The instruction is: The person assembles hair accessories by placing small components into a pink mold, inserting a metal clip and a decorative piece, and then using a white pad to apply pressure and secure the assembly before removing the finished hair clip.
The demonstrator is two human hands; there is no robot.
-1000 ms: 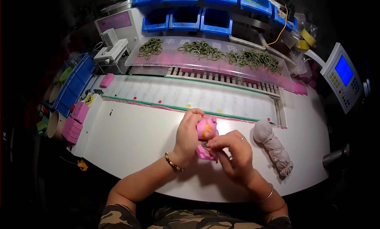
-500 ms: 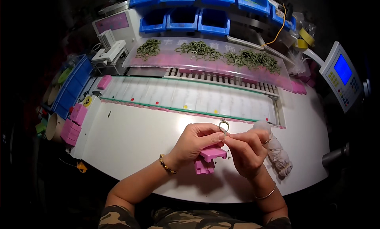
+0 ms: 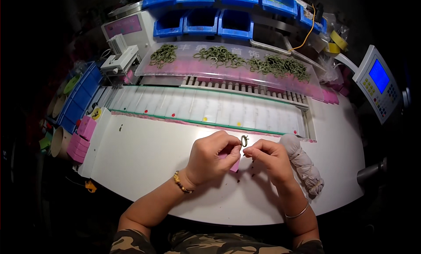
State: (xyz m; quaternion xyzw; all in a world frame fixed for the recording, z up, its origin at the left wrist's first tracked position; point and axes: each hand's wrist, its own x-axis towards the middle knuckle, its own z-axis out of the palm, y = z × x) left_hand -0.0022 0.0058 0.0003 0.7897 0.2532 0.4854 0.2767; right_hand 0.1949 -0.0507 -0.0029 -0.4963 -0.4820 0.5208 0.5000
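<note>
A dark green ring (image 3: 244, 141) stands up between the thumb and forefinger of my left hand (image 3: 210, 155). Beneath those fingers a pink block (image 3: 234, 165) shows in part; the hand hides the rest, and I cannot tell whether it is held or lies on the table. My right hand (image 3: 269, 159) is just right of the ring, apart from it, with thumb and forefinger pinched together. Whatever they hold, if anything, is too small to name. Several tiny dark bits (image 3: 252, 174) lie on the white table (image 3: 149, 166) between and below my hands.
Heaps of green rings (image 3: 219, 56) lie on a translucent sheet (image 3: 184, 69) beyond a white segmented track (image 3: 184, 102). A knotted grey cloth (image 3: 302, 164) is to the right, near a screen panel (image 3: 379, 78). Pink blocks (image 3: 79, 148) stack at left; blue bins (image 3: 237, 23) line the back.
My right hand has drawn away from the ring, which now shows narrower, turned more edge-on. My left hand has rolled over, covering more pink. The pink block at the track's left end has moved toward the machine.
</note>
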